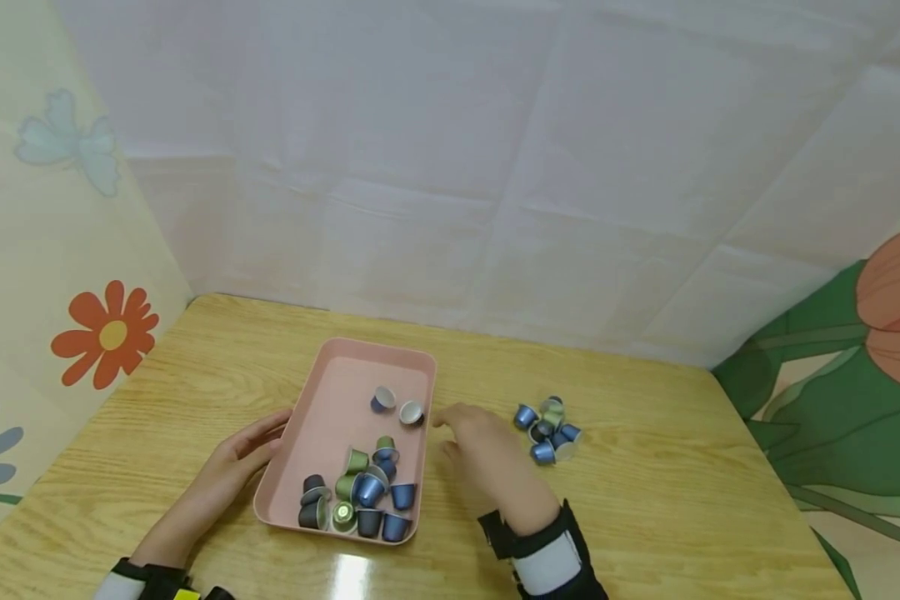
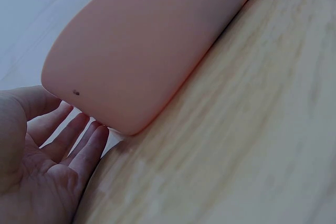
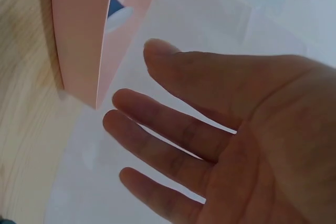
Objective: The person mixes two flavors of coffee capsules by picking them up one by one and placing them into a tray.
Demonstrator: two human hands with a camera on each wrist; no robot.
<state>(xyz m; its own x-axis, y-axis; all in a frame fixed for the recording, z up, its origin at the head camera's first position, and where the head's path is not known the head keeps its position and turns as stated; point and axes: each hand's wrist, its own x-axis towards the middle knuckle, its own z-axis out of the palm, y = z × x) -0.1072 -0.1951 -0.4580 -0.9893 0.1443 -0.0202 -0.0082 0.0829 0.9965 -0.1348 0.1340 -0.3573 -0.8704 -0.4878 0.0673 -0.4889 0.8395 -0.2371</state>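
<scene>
Head | tray [image 1: 337, 417]: pink, rounded corners | capsules [image 1: 371, 490]: blue, green, dark

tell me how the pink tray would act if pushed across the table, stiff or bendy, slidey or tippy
The pink tray looks stiff, its walls standing without sag, so it would probably move as one piece. Being broad and low on the wooden table, it would likely slide rather than tip. The loose capsules inside may roll, given their round rims.

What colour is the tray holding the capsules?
The tray is pink, clearest in the head view.
</scene>
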